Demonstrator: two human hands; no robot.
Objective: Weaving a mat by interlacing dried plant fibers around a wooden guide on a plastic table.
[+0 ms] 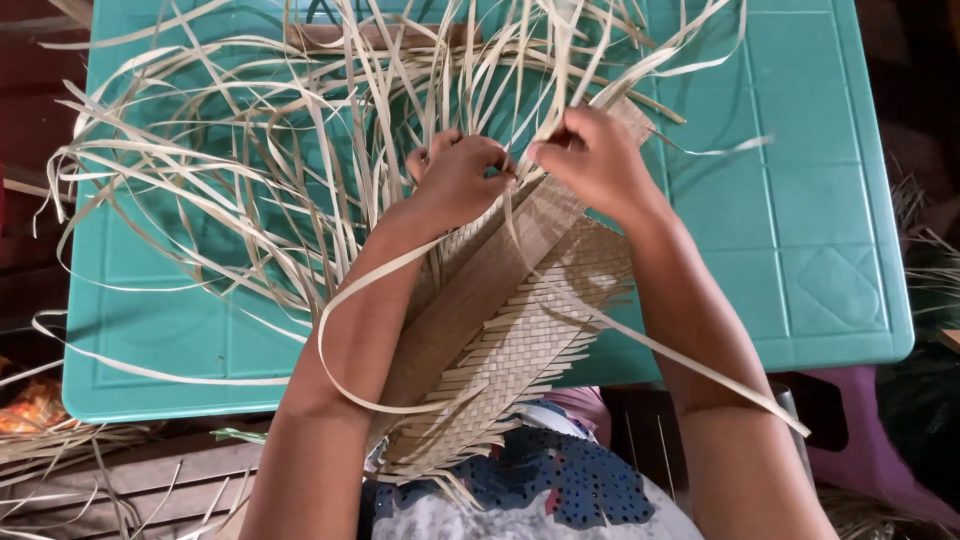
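Hands meet at the centre of my view: I see the left hand [455, 180] curled shut, pinching pale palm-leaf strips [250, 190], and the right hand [595, 160] just beside it at 3 o'clock, likewise closed on a strip at the edge of the woven mat [530, 330]. That mat runs from the fingers toward 6 o'clock, over the lap. Loose strips fan out toward 10 o'clock across the green plastic table [800, 200].
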